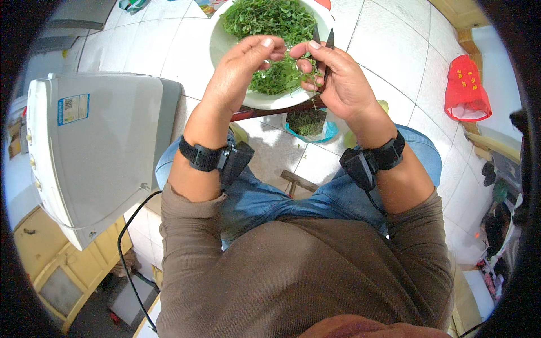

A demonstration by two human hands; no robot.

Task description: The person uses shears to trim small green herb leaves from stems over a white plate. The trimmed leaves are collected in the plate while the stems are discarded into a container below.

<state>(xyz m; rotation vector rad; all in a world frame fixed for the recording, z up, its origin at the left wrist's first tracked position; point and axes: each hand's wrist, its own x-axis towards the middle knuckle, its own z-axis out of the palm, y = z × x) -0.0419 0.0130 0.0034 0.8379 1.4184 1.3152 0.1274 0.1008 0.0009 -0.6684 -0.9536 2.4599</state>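
A wide white basin (270,103) stands in front of me, with leafy green sprigs (269,21) heaped at its far side and a smaller heap (275,78) nearer. Over its right side is my right hand (345,79), closed around dark scissors (330,38) whose blades point away from me. A thin green sprig (309,66) shows at its thumb and fingers. My left hand (238,67) hovers above the basin's left part, fingers curled in and thumb close to them. Whether anything is pinched there is hidden. A small gap separates the two hands.
Beneath the basin shows a dark red support (245,114). A bluish plastic bag (330,133) with more greens lies on the tiled floor between my feet. A white washing machine (121,127) stands at left, a red bag (465,90) at right. A black cable (119,248) runs on my left.
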